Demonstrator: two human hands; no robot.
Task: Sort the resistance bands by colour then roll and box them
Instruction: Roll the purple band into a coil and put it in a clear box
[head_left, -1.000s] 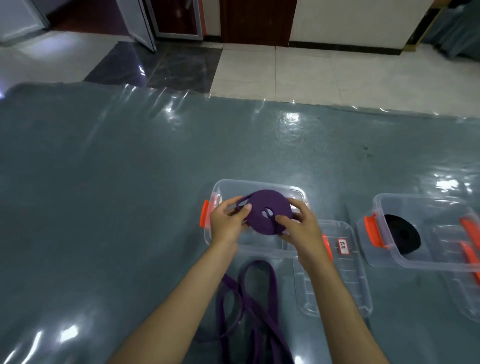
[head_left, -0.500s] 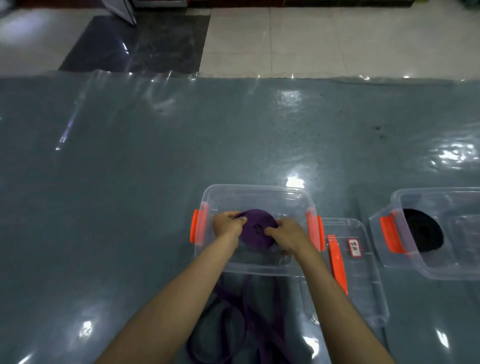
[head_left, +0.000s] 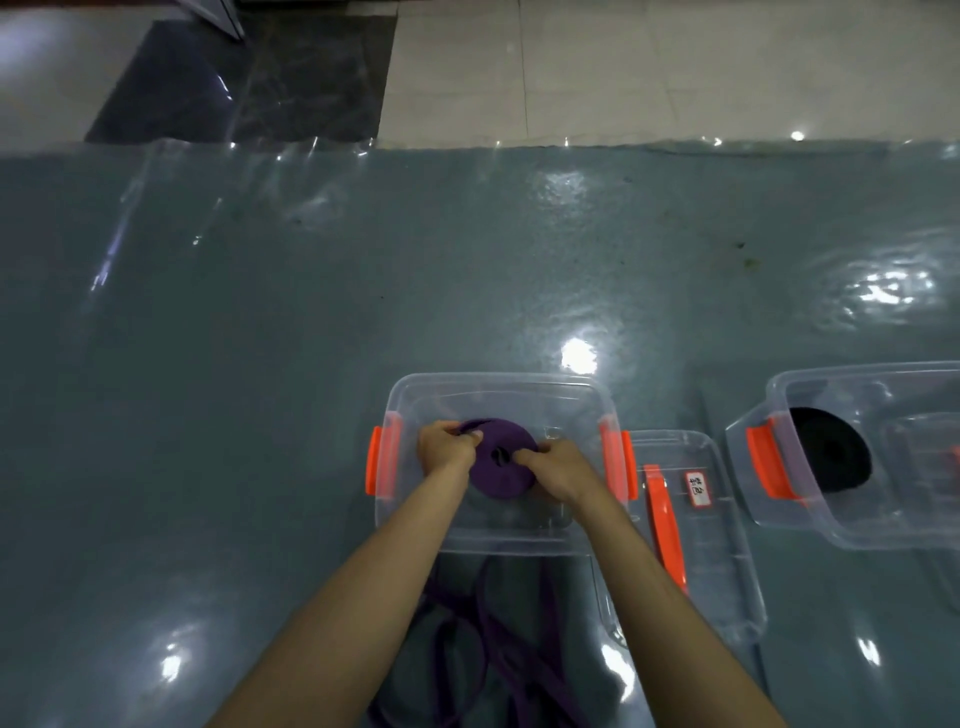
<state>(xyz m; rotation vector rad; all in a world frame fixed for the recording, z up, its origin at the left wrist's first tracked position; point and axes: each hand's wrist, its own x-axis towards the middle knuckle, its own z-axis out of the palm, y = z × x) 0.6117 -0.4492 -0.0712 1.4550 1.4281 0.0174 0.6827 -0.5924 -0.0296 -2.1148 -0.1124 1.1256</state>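
Purple rolled band (head_left: 503, 470) flat in clear box (head_left: 498, 387), both hands' grip

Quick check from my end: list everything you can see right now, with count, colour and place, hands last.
rolled band: 1, purple, inside the middle box, held at both sides
middle box: 1, clear with orange latches, centre of table
loose bands: number unclear, purple, on the table near the person
lid: 1, clear with orange handle and a white label, flat to the right of the middle box
right box: 1, clear with orange latch, far right
black roll: 1, black, inside the right box
table: 1, grey-blue under clear film
hands: left hand and right hand, both gripping the rolled band
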